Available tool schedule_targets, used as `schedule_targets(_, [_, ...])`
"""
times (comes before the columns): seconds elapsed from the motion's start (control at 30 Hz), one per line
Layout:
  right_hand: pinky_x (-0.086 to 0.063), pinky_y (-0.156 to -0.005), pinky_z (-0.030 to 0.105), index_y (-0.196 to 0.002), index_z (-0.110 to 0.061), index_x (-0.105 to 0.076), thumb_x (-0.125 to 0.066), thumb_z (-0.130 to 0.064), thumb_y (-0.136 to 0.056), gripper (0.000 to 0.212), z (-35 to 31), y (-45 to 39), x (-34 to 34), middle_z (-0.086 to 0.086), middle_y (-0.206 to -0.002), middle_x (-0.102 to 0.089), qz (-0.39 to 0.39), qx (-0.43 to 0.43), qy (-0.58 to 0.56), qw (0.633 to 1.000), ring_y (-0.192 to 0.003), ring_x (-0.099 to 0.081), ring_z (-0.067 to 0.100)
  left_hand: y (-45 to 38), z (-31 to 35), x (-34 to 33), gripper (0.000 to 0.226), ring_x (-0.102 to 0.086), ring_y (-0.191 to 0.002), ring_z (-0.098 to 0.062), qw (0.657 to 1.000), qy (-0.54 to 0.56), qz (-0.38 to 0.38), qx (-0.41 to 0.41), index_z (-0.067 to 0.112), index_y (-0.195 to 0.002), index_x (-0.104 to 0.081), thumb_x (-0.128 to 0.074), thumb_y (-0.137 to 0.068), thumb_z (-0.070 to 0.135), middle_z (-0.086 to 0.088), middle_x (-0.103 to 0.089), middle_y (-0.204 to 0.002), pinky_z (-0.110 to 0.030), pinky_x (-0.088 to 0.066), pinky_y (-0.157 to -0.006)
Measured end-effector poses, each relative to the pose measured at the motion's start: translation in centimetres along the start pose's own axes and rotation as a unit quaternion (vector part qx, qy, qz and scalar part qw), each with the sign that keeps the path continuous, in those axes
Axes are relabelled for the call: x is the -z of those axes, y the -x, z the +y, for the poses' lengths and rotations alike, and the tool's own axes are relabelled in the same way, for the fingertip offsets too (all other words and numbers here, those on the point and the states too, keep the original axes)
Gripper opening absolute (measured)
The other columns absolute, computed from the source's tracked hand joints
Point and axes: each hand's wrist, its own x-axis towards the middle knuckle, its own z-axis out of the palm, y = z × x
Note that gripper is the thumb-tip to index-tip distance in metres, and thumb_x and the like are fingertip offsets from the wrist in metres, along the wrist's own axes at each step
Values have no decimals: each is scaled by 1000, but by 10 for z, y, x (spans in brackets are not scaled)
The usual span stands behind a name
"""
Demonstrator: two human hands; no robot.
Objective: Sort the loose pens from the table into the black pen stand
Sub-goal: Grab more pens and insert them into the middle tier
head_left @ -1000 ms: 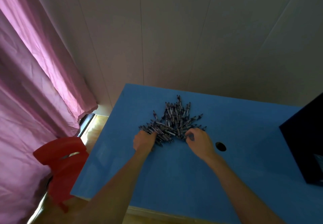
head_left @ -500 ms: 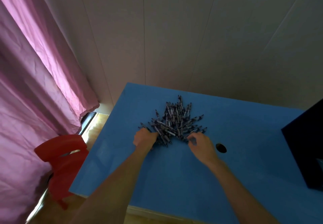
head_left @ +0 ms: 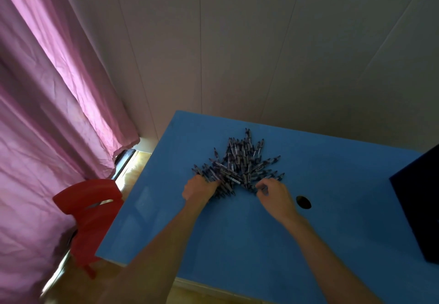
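Observation:
A fan-shaped heap of dark pens (head_left: 240, 163) lies on the blue table (head_left: 237, 237). My left hand (head_left: 198, 187) sits at the heap's near left corner, its fingers curled round a bunch of pens. My right hand (head_left: 273, 191) is at the heap's near right edge, with thumb and fingers pinching at pen ends there. A black box-like thing (head_left: 420, 208), possibly the pen stand, is cut off at the right edge of the view.
A round cable hole (head_left: 303, 202) is in the table just right of my right hand. A red plastic chair (head_left: 89, 213) stands left of the table, beside a pink curtain (head_left: 47, 113). A pale panelled wall rises behind the table.
My right hand has curled in a little at the heap's right edge. The left hand keeps its hold on the bunch of pens. The view shifted slightly.

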Motion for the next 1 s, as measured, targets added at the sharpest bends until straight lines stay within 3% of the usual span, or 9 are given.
schedule_targets(0.1, [-55,-84,32,-105,-21,-69,-60,-17,-96,13,-1,-2,1,-4,-109,-65,3,1,-6,1000,-91,-61,10,0,4,0,52,-63,-69,-19,1000,-7,2,-1,17,-79,-60,-60,-78,70,-1,-65,-79,-32,-58,-70])
schedule_targets(0.27, [-55,-85,32,-107,-19,-69,-60,-17,-96,14,2,1,4,-3,-110,-65,10,-2,-7,1000,-92,-62,11,-1,8,0,64,-67,-70,-21,1000,-23,3,5,19,-80,-63,-58,-71,82,0,-66,-79,-34,-59,-71])
schedule_targets(0.5, [-54,-84,30,-105,-19,-69,-61,-18,-96,12,10,12,3,-3,-112,-65,11,-14,-9,1000,-95,-62,10,0,10,0,63,-67,-71,-20,999,-48,-5,-2,19,-82,-62,-59,-73,81,1,-65,-82,-35,-60,-71])
schedule_targets(0.67, [-49,-80,22,-105,-20,-68,-60,-17,-96,12,11,17,1,-5,-112,-64,11,-20,-9,1000,-94,-60,8,6,15,2,67,-64,-68,-16,999,-26,-18,15,16,-86,-67,-63,-68,81,1,-66,-81,-27,-51,-59])
schedule_targets(0.73, [-50,-81,22,-105,-20,-69,-60,-17,-96,13,12,19,1,-5,-111,-64,13,-23,-15,1000,-93,-60,7,9,18,1,72,-62,-69,-15,999,-25,-24,19,13,-94,-67,-64,-68,80,0,-64,-84,-26,-49,-58])
schedule_targets(0.83, [-51,-81,22,-105,-20,-69,-61,-17,-96,13,12,20,3,-6,-111,-64,15,-25,-18,999,-93,-61,7,10,22,-3,102,-66,-89,-22,998,-36,-26,37,7,-121,-58,-60,-59,88,-3,-63,-105,-30,-51,-67])
schedule_targets(0.93, [-49,-79,21,-105,-19,-68,-60,-17,-97,12,13,21,6,-6,-111,-63,17,-23,-16,999,-93,-60,7,13,26,-3,111,-62,-112,-26,996,-77,-22,26,4,-140,-42,-57,-69,87,-7,-54,-131,-33,-48,-78])
schedule_targets(1.0, [-49,-79,21,-104,-19,-68,-60,-17,-96,12,13,20,8,-6,-110,-63,21,-22,-16,999,-92,-60,8,18,26,-2,108,-59,-116,-27,994,-110,-12,3,0,-145,-33,-52,-79,83,-10,-49,-137,-34,-48,-81])
